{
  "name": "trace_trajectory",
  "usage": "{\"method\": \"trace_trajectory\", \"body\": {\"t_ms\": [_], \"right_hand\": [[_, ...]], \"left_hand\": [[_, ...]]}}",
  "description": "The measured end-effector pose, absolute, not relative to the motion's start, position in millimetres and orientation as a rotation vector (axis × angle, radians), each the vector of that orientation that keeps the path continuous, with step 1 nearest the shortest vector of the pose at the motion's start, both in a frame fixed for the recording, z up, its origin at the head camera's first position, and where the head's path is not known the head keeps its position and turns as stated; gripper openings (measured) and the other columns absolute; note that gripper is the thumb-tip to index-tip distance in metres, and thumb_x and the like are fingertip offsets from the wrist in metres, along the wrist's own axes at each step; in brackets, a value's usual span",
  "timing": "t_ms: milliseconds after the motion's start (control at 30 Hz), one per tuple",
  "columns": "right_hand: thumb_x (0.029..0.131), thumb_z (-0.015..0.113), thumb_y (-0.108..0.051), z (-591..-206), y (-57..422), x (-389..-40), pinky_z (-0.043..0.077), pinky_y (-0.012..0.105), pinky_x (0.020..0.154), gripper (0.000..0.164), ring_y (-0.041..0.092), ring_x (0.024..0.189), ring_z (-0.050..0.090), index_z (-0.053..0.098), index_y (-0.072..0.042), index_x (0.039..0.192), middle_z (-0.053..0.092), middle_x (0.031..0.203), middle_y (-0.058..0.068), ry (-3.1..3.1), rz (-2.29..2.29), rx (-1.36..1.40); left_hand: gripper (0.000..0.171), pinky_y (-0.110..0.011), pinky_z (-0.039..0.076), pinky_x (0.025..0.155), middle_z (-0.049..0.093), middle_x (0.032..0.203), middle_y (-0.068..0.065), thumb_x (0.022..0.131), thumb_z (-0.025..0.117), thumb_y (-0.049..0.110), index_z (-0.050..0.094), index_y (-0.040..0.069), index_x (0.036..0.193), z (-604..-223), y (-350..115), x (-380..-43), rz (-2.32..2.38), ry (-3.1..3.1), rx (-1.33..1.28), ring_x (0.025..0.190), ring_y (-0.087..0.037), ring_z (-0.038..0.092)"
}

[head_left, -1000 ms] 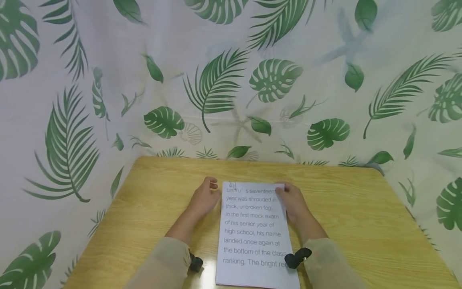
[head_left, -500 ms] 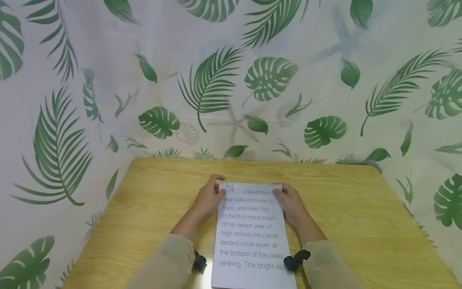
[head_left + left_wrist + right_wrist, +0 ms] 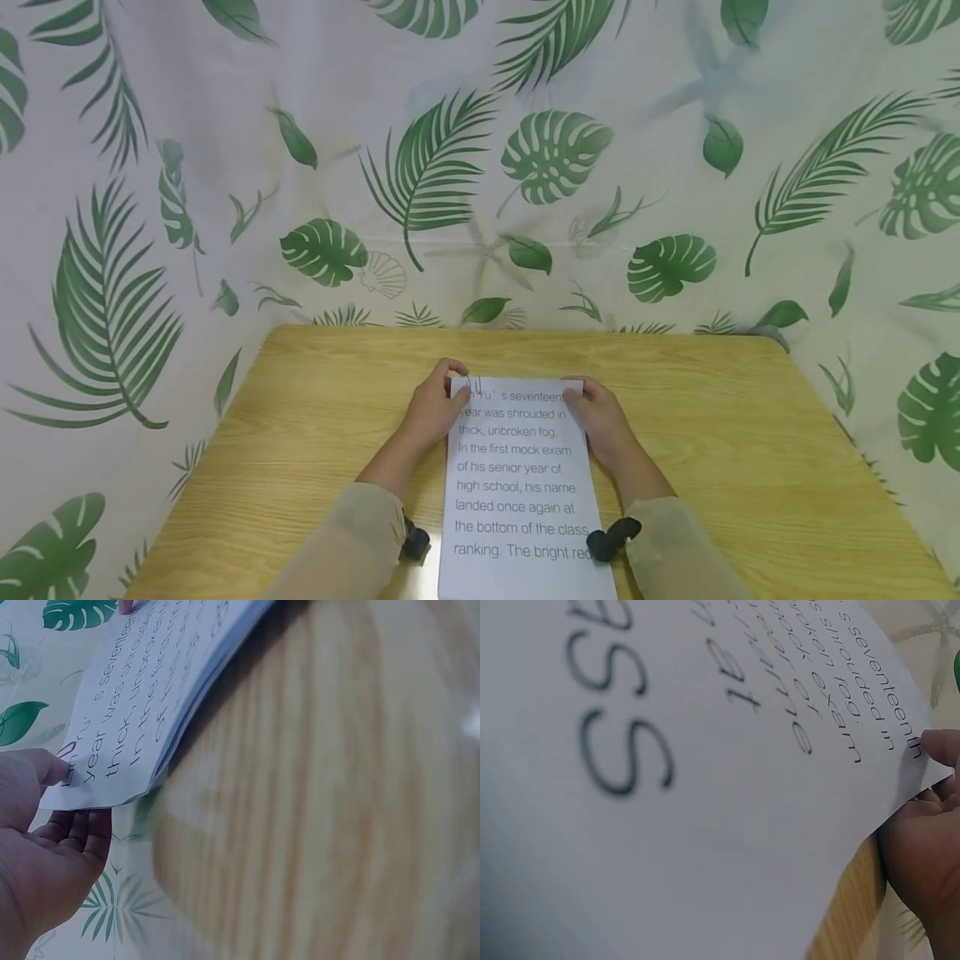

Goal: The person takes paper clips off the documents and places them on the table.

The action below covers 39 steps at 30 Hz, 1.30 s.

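A stack of white printed sheets [image 3: 517, 492] lies in front of me, its top end raised off the table. A wire paper clip [image 3: 475, 386] sits at its top left corner, reddish in the left wrist view. My left hand [image 3: 433, 410] pinches that corner, the thumb on the print beside the clip and the fingers underneath. At the top right corner my right hand [image 3: 604, 423] grips the sheets, thumb on top. Several layers show along the edge in the left wrist view. The fingers beneath the paper are partly hidden.
The wooden table [image 3: 300, 400] spreads out on both sides of the paper. A white curtain [image 3: 585, 275] with green leaf prints stands behind it and at its sides. Dark wrist camera mounts [image 3: 613, 540] sit near both cuffs.
My left hand has moved right, from beside the stack to pinching its top left corner. The right hand keeps its grip. The whole scene has shifted slightly left in view.
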State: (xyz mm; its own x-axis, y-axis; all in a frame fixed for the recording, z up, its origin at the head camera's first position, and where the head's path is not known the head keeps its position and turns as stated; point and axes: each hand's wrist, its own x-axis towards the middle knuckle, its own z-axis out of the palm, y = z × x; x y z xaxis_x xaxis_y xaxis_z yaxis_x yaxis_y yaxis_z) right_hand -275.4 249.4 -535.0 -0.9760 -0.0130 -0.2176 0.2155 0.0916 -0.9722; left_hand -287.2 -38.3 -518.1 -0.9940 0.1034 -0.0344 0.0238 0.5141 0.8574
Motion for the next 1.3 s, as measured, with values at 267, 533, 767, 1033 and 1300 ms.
{"method": "trace_trajectory", "body": {"t_ms": [267,533,767,1033,1300], "right_hand": [[0.116,0.049,-0.03,-535,251,-273,0.056,0.019,0.097,0.05,0.016,0.125,0.068,0.048,-0.009,0.161,0.065,0.149,0.015,2.184,-1.947,0.199],[0.116,0.051,-0.031,-537,250,-274,0.058,0.019,0.091,0.046,0.014,0.114,0.074,0.054,-0.01,0.157,0.072,0.141,0.016,2.278,-1.903,0.202],[0.116,0.051,-0.03,-538,250,-273,0.057,0.017,0.091,0.047,0.011,0.113,0.074,0.052,-0.009,0.158,0.071,0.142,0.016,2.282,-1.906,0.213],[0.115,0.052,-0.03,-541,251,-273,0.059,0.02,0.09,0.044,0.01,0.107,0.075,0.055,-0.009,0.154,0.073,0.137,0.013,2.273,-1.921,0.221],[0.116,0.051,-0.03,-538,251,-272,0.058,0.018,0.092,0.045,0.01,0.11,0.074,0.054,-0.008,0.155,0.072,0.14,0.016,2.275,-1.929,0.2]], "left_hand": [[0.027,-0.032,0.047,0.069,0.06,0.098,-0.006,0.109,0.061,0.023,0.056,0.025,0.135,-515,-39,-286,1.523,2.649,0.103,0.081,-0.021,0.056],[0.027,-0.032,0.047,0.069,0.059,0.098,-0.006,0.108,0.061,0.023,0.054,0.024,0.134,-517,-42,-288,1.5,2.644,0.131,0.081,-0.021,0.057],[0.028,-0.032,0.048,0.072,0.061,0.103,-0.006,0.107,0.06,0.024,0.053,0.025,0.135,-516,-44,-288,1.474,2.649,0.13,0.085,-0.021,0.059],[0.028,-0.031,0.049,0.069,0.061,0.105,-0.006,0.108,0.059,0.023,0.054,0.024,0.135,-516,-48,-288,1.474,2.644,0.152,0.085,-0.021,0.058],[0.03,-0.031,0.05,0.068,0.064,0.109,-0.007,0.108,0.057,0.023,0.055,0.024,0.138,-514,-52,-287,1.474,2.634,0.195,0.084,-0.021,0.06]]}}
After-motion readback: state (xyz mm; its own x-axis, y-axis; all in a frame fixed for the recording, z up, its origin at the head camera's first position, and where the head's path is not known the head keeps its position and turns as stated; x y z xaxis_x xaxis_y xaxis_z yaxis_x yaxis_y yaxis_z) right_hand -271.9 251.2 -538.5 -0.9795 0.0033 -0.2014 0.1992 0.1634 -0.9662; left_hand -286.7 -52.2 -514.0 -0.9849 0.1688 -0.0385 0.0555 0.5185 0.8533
